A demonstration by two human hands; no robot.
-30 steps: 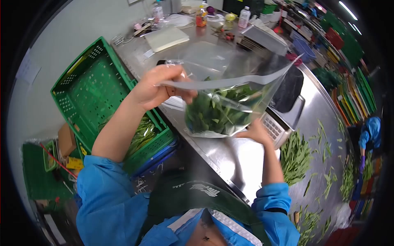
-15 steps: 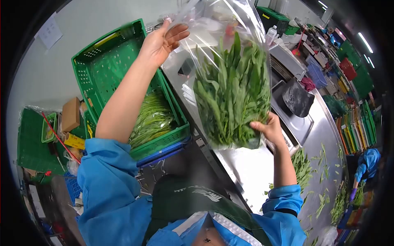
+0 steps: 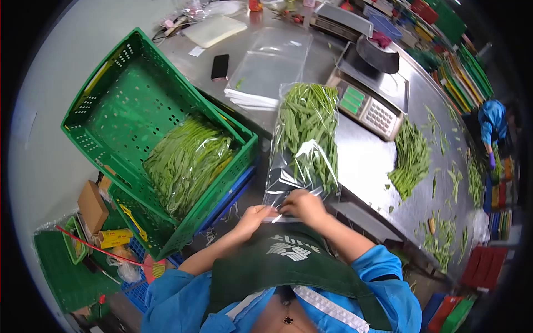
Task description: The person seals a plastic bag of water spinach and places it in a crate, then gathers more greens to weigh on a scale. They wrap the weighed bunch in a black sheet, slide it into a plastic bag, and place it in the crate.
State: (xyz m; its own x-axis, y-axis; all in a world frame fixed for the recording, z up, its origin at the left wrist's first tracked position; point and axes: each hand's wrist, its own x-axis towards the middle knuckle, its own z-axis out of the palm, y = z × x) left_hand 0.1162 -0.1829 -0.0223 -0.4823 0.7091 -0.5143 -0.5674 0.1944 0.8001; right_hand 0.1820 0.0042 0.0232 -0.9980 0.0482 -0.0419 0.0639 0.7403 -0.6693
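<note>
A clear plastic bag of leafy greens (image 3: 308,125) lies on the near edge of the metal table, stem ends pointing away from me. Its loose end reaches my dark green apron. My left hand (image 3: 254,220) pinches the left side of that plastic end, close to my body. Beside it, my right hand (image 3: 304,206) has its fingers closed on the same end; the fingertips are slightly blurred. Left of the bag, a green crate (image 3: 183,213) contains another bagged bunch of greens (image 3: 191,158).
Flat plastic bags (image 3: 272,64) lie beyond, beside a phone (image 3: 220,67). A weighing scale (image 3: 369,100) stands right of the bag. Loose greens (image 3: 410,158) spread over the metal table (image 3: 363,166). A co-worker in blue (image 3: 492,119) is at the far right.
The bag of greens came down from its raised position and turned, its loose end now towards me. Both hands moved down to that end, and my left hand's spread fingers closed on it.
</note>
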